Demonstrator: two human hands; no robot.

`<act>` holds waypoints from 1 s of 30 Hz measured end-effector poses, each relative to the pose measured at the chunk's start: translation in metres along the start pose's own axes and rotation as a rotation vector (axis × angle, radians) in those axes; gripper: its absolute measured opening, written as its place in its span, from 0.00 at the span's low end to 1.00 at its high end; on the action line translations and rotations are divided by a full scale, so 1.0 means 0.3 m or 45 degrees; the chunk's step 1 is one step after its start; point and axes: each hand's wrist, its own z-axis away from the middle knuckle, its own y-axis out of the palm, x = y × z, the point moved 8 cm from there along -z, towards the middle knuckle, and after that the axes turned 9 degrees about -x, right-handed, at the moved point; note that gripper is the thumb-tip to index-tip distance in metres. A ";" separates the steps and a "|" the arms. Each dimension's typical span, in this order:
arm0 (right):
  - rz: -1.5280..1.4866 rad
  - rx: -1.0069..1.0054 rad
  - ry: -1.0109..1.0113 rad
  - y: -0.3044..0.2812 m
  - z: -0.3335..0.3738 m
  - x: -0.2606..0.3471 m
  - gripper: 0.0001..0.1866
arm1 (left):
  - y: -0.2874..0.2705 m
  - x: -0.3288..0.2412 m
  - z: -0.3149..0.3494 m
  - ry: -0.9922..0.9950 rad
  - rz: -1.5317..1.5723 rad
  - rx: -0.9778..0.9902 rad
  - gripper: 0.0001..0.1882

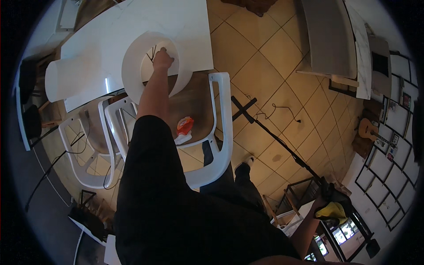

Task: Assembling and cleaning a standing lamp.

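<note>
My left hand point(163, 58) is inside a white cylindrical lampshade point(131, 57), over the edge of a white marble-look table point(185, 20). Its fingers are curled at the thin dark wires point(151, 54) in the shade's middle. At the lower right, my right hand point(319, 206) is closed at the upper end of a slanting black floor stand point(282, 143). A yellow and black cloth-like thing point(332, 213) lies against that hand, hiding most of its fingers. The stand's cross-shaped foot point(243, 108) points toward the tiled floor's middle.
White-framed chairs point(224, 132) stand along the table; one seat bears an orange-red packet point(184, 126). A black cord with a plug point(289, 110) lies on the tiles. At the far right are a grey-topped bench point(329, 39) and a guitar point(367, 130).
</note>
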 end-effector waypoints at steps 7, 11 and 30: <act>-0.220 0.046 0.021 0.059 0.019 -0.062 0.20 | -0.434 -0.135 0.357 0.051 0.781 -0.400 0.40; -0.423 0.130 0.027 0.107 0.018 -0.054 0.21 | -0.627 -0.221 0.761 -0.017 1.460 -0.532 0.36; -1.619 0.428 0.999 -0.058 -0.120 -0.481 0.23 | -0.449 -0.890 2.333 0.003 1.677 0.571 0.26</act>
